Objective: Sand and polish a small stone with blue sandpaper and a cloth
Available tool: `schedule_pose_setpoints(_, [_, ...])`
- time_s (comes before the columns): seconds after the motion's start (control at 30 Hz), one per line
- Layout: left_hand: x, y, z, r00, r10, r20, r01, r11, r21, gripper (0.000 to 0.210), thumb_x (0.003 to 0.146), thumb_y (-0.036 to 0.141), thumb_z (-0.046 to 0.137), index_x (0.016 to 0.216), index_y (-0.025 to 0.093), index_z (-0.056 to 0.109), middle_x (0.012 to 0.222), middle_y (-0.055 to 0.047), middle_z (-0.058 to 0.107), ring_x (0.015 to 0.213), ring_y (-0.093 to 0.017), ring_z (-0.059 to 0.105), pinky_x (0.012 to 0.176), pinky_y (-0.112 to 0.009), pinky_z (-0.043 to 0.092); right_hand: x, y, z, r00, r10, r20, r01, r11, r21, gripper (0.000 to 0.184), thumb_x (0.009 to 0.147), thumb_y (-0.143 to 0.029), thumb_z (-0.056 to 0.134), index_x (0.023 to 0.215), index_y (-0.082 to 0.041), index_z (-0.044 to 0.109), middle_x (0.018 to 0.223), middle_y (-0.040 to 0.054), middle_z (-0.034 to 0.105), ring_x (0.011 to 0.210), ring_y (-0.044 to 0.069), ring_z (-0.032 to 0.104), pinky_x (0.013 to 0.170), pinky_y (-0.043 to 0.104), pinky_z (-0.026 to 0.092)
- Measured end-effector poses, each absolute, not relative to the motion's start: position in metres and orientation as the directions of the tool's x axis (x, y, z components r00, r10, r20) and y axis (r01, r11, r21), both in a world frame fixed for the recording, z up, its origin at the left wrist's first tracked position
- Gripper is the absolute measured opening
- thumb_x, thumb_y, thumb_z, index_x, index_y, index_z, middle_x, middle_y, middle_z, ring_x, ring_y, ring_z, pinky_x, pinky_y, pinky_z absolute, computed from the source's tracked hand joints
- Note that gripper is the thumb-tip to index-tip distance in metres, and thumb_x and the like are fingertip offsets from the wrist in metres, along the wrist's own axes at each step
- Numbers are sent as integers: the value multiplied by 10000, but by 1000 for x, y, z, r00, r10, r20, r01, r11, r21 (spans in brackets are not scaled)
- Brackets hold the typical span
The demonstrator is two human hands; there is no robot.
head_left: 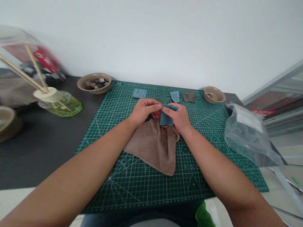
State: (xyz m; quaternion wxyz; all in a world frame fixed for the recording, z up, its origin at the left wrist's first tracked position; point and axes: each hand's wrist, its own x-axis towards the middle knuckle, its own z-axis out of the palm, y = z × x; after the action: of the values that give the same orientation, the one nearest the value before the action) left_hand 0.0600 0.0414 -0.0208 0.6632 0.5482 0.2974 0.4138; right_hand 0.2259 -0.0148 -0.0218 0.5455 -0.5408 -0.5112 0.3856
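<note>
A small blue piece of printed-back sandpaper (166, 119) is folded over in my right hand (179, 117), thumb on top. My left hand (146, 110) meets it at the paper's upper left edge, its thumb and fingers pinched together. Whatever sits between those left fingertips is hidden. Under both hands a brown cloth (151, 142) lies rumpled on the green cutting mat (132, 189). Beyond the hands lie a blue sandpaper piece (139, 93), a second blue one (175, 96) and a brown one (188, 97).
A bowl of stones (94, 84) stands back left, and a smaller bowl (214, 95) back right, with a small item inside. On the left is a reed diffuser bottle (61, 104). A clear plastic bag (248, 132) overlaps the mat's right edge. Behind rises a white wall (161, 41).
</note>
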Motion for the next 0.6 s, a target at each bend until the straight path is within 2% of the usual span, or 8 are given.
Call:
schedule_pose_setpoints(0.2, [60,41,-21,494,869,41,-220,79,972,280,688,376,856,789,128,777,597,-17,703,500,-115,620,505,-219,496,224,-13,-26,203,975,93,60,83,-995,293,716,-475,846,699,-204,735,620,-17,658,576,150,548,560,289,420])
schedule_pose_setpoints(0.6, [60,41,-20,479,878,11,-220,107,970,223,658,307,827,789,130,794,600,-25,713,503,-126,624,510,-228,501,225,-15,-23,207,976,71,59,59,-996,259,689,-437,855,728,-200,759,659,-11,693,600,158,574,588,292,441])
